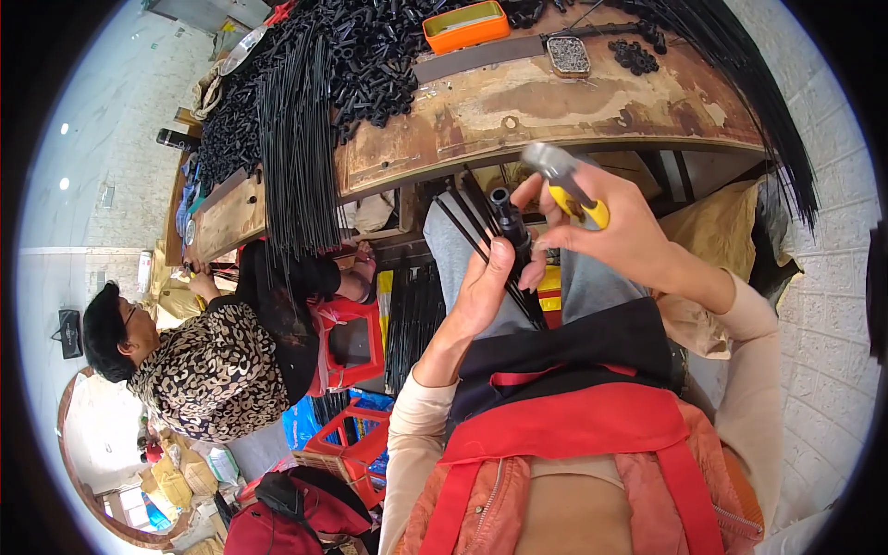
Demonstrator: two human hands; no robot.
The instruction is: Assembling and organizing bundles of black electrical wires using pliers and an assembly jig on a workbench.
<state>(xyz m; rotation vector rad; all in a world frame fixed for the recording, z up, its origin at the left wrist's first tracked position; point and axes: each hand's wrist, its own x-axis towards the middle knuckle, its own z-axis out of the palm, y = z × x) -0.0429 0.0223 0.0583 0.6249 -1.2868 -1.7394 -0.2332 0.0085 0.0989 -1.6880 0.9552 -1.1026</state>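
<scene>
My left hand (482,289) is closed around a black tubular part (509,220) with a round open end pointing up. Several thin black rods (460,220) lie alongside it and run through the same grip. In my right hand (622,215) is a hammer with a metal head (551,159) and a yellow and black handle (592,215). The fingertips of that hand are close beside the tube; whether they pinch a small piece cannot be made out. Both hands are over my lap, just in front of the workbench.
A worn wooden workbench (555,104) holds a heap of black tubular parts (370,69), bundles of long black rods (298,139), an orange tray (467,35) and a tin of small metal pieces (568,57). At left another person (213,370) sits near red plastic stools (350,347).
</scene>
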